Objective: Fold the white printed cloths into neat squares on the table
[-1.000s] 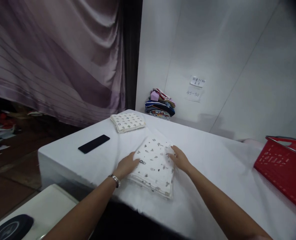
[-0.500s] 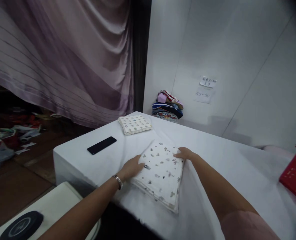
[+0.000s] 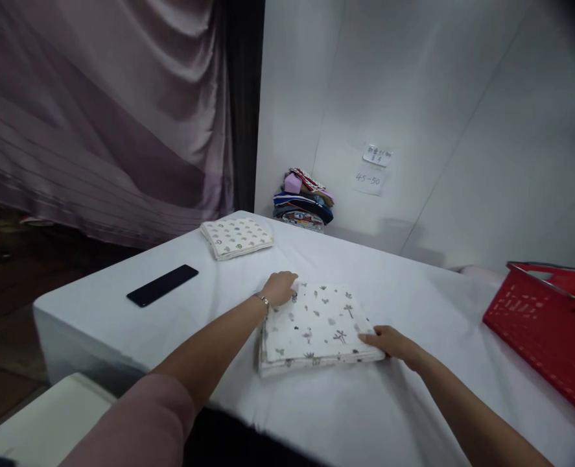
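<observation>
A folded white cloth (image 3: 323,324) printed with small palms and leaves lies flat on the white-covered table (image 3: 428,311) in front of me, a thick stack of layers with its near edge facing me. My left hand (image 3: 280,288), a bracelet at its wrist, holds the cloth at its far left corner with the fingers bent. At the near right corner, my right hand (image 3: 389,342) grips the edge, thumb on top and the other fingers hidden beneath. Farther back rests another folded cloth (image 3: 238,237) with a small repeated print, touched by neither hand.
A black phone (image 3: 163,285) lies on the table's left side. On the right stands a red plastic basket (image 3: 544,331). Several folded fabrics (image 3: 304,200) are piled behind the table by the wall. A pale stool-like surface (image 3: 48,415) is at lower left; a draped curtain (image 3: 122,117) hangs behind.
The folded cloth has turned on the table, its near edge now facing me. My left hand has moved to the far corner and my right hand nearer. The view has swung right.
</observation>
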Demonstrator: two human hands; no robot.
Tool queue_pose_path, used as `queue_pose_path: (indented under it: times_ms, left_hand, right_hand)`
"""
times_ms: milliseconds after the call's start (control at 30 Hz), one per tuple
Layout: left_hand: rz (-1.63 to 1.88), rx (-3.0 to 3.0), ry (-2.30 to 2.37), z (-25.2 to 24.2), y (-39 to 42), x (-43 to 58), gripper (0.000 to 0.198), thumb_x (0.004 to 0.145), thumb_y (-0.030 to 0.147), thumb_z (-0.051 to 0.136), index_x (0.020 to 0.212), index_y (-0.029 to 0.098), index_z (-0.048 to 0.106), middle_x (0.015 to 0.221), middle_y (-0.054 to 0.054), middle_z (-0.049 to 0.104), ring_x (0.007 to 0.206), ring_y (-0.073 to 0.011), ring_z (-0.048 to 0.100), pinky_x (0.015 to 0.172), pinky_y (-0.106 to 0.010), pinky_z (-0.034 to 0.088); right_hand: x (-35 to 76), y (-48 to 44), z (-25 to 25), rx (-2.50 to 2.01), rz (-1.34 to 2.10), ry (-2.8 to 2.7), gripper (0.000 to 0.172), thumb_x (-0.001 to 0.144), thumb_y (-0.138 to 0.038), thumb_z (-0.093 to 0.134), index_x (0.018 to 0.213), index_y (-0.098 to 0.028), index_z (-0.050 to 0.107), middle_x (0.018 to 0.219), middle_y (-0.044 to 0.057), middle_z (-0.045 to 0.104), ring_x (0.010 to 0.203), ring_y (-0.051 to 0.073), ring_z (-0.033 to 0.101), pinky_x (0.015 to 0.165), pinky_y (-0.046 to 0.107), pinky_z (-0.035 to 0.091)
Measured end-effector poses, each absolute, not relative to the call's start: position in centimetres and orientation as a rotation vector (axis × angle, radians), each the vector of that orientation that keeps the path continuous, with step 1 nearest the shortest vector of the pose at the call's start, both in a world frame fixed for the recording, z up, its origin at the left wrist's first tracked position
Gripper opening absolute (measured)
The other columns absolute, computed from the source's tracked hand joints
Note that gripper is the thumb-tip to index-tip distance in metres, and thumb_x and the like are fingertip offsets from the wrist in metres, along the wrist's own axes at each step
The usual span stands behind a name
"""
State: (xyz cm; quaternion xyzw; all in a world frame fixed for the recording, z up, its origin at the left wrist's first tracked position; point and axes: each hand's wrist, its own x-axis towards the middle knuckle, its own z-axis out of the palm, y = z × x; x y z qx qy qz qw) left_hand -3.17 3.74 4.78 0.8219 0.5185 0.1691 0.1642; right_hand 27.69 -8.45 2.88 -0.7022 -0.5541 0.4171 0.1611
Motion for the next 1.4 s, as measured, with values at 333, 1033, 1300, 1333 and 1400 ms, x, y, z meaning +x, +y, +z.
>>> queue_pose_path:
  times_ms: [333, 1033, 1300, 1333, 1400]
  left_hand:
    - [0.542, 2.36, 1.317, 1.9, -5.9, -4.4, 0.044, 0.08, 0.041, 0.051, 0.12, 0.024, 0.052, 0.139, -0.005, 0.04, 0.132, -0.0209, 0.027, 0.111, -0.039, 0.009]
    - [1.063, 1.764, 1.856, 1.0, -6.8, -7.1, 0.019, 0.078, 0.025, 0.05, 0.094, 0.018, 0.058, 0.097, -0.004, 0.06, 0.083, -0.0158, 0.057, 0.079, -0.028, 0.044]
    - [0.92, 1.611, 1.978, 0.8, -4.7, -6.6, 0.023, 0.077, 0.042, 0.055, 0.078, 0.02, 0.052, 0.086, -0.003, 0.061, 0.079, -0.0167, 0.056, 0.064, -0.026, 0.038]
    - [0.903, 1.596, 1.997, 0.8, -4.6, -6.5, 0.024, 0.076, 0.043, 0.056, 0.079, 0.02, 0.052, 0.086, -0.003, 0.061, 0.079, -0.0166, 0.056, 0.064, -0.025, 0.037]
    - [0.877, 1.568, 2.029, 0.8, -4.3, -6.3, 0.027, 0.075, 0.044, 0.057, 0.082, 0.02, 0.051, 0.088, -0.003, 0.061, 0.079, -0.0165, 0.056, 0.063, -0.025, 0.036]
  right_hand:
    - [26.2, -8.1, 0.5, -1.909, 0.43, -1.826, 0.055, 0.078, -0.053, 0.043, 0.116, -0.016, 0.054, 0.121, 0.011, 0.056, 0.107, 0.025, 0.053, 0.09, 0.036, 0.041]
    - [20.9, -11.2, -0.4, -1.606, 0.083, -2.391, 0.052, 0.088, -0.05, 0.033, 0.133, -0.025, 0.041, 0.144, 0.003, 0.03, 0.135, 0.024, 0.02, 0.108, 0.047, 0.014]
    - [20.6, -11.3, -2.2, -1.581, -0.047, -2.436, 0.05, 0.09, -0.048, 0.03, 0.132, -0.024, 0.042, 0.142, 0.003, 0.035, 0.132, 0.022, 0.027, 0.107, 0.045, 0.018]
    - [20.7, -11.3, -2.2, -1.573, -0.073, -2.435, 0.05, 0.09, -0.048, 0.03, 0.132, -0.024, 0.042, 0.141, 0.003, 0.035, 0.132, 0.022, 0.028, 0.107, 0.045, 0.019]
    - [20.7, -11.3, -2.3, -1.552, -0.118, -2.436, 0.05, 0.091, -0.048, 0.03, 0.132, -0.023, 0.042, 0.141, 0.004, 0.036, 0.131, 0.022, 0.029, 0.106, 0.045, 0.021]
